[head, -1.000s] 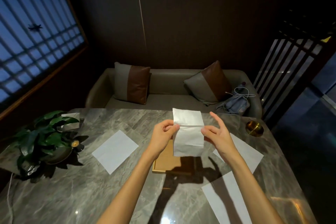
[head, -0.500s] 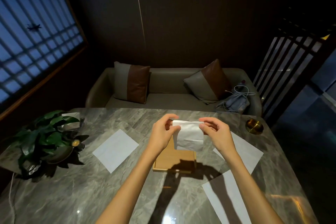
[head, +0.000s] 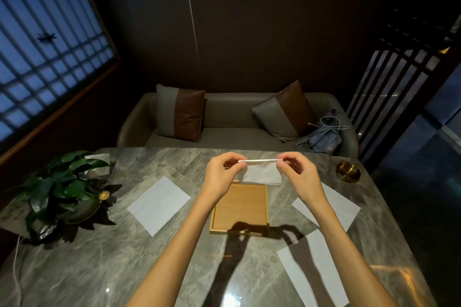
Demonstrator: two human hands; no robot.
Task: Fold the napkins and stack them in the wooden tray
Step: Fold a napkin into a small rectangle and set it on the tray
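A white folded napkin (head: pixel 262 174) hangs in the air over the far edge of the wooden tray (head: pixel 239 207). My left hand (head: pixel 222 177) pinches its upper left corner and my right hand (head: pixel 298 177) pinches its upper right corner. The fold runs as a thin white edge between my fingertips. The square tray sits on the marble table in front of me, and I see nothing inside it. Flat white napkins lie on the table: one (head: pixel 159 201) to the left of the tray, one (head: pixel 329 204) to the right, one (head: pixel 311 266) at the near right.
A potted plant (head: pixel 57 189) stands at the table's left edge with a small card holder behind it. A brass bowl (head: pixel 348 171) sits at the far right corner. Beyond the table is a sofa (head: pixel 232 122) with two cushions and a blue bag.
The napkin's raised upper half has been folded down, so the napkin is half as tall. Both hands have moved up to its top corners and slightly apart.
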